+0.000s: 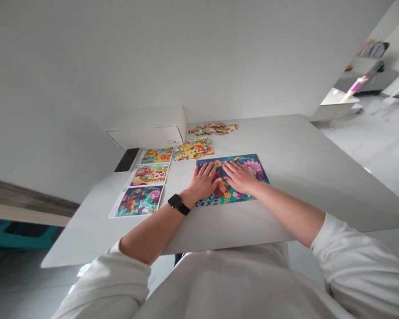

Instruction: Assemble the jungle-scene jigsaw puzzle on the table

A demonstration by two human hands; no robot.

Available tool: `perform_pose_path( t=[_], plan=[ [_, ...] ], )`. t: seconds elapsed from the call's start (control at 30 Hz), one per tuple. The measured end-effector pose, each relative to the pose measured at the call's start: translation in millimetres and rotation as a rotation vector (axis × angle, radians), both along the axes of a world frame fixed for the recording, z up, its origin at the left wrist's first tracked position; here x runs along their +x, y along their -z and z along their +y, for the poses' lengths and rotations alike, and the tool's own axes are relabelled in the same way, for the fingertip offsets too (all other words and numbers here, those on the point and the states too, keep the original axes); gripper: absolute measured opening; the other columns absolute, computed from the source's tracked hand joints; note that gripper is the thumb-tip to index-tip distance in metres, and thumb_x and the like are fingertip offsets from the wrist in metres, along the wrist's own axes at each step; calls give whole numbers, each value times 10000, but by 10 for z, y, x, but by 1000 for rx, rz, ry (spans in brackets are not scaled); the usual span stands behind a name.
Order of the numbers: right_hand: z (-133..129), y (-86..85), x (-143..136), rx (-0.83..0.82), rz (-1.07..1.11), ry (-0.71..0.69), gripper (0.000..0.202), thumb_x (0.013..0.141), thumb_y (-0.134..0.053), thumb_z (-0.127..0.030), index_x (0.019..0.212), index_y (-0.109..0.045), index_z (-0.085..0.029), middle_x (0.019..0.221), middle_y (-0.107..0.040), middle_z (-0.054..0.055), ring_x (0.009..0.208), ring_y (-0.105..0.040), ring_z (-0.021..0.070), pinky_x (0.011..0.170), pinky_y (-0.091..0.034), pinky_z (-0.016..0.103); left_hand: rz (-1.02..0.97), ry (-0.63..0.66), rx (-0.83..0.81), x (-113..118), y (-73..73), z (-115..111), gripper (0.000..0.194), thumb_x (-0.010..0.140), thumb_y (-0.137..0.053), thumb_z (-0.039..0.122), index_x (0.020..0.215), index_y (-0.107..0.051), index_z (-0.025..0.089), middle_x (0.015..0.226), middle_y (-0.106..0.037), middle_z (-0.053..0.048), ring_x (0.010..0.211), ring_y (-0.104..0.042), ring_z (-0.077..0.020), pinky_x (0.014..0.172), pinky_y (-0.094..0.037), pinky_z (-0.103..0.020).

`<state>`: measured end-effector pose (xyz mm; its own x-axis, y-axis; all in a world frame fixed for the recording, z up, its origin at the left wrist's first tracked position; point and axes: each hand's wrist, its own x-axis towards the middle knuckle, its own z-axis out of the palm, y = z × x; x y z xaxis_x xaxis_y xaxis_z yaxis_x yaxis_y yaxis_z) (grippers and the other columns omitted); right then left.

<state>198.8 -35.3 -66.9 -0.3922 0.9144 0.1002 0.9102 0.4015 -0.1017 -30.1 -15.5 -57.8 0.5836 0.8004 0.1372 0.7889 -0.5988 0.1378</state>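
A colourful jigsaw puzzle (232,199) with a dark blue background lies flat on the table before me, its pieces joined into a rectangle. My left hand (203,180) rests flat on its left part, fingers spread. On the middle of the same puzzle lies my right hand (240,177), palm down with its fingers stretched out. Both hands cover part of the picture. A printed sheet (119,206) with three pictures is to the left; its lowest picture resembles this puzzle.
Two heaps of loose puzzle pieces, a nearer heap (194,149) and a farther heap (214,129), lie behind the puzzle. A white box (146,128) stands against the wall. Beside the sheet is a dark-screened phone (127,160). The white table (295,177) extends to the right.
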Motion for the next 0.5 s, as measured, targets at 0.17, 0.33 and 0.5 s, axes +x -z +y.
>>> perform_pose_path(
  t=[0.17, 0.33, 0.5],
  plan=[
    [247, 0, 563, -58, 4, 258, 783, 1072, -371, -614, 1704, -378, -151, 1784, -303, 151, 1657, -275, 350, 1351, -215, 525, 19, -18, -18, -5, -8, -11, 678, 1088, -396, 544, 1694, -422, 242, 1758, -363, -128, 1634, -322, -382, 1334, -226, -633],
    [258, -24, 857, -9, -25, 411, 763, 1084, -353, -597, 1683, -407, -128, 1783, -285, 204, 1639, -293, 401, 1325, -218, 602, 34, -2, -7, -22, -22, -11, 619, 1103, -359, 489, 1673, -463, 274, 1753, -382, -107, 1631, -334, -376, 1330, -245, -638],
    [78, -8, 1147, 79, -73, 469, 728, 1091, -381, -544, 1707, -357, -158, 1787, -282, 196, 1615, -327, 428, 1306, -244, 651, 31, -4, 25, -160, 19, -86, 615, 1098, -409, 483, 1656, -489, 240, 1751, -373, -149, 1630, -341, -367, 1329, -294, -583]
  ],
)
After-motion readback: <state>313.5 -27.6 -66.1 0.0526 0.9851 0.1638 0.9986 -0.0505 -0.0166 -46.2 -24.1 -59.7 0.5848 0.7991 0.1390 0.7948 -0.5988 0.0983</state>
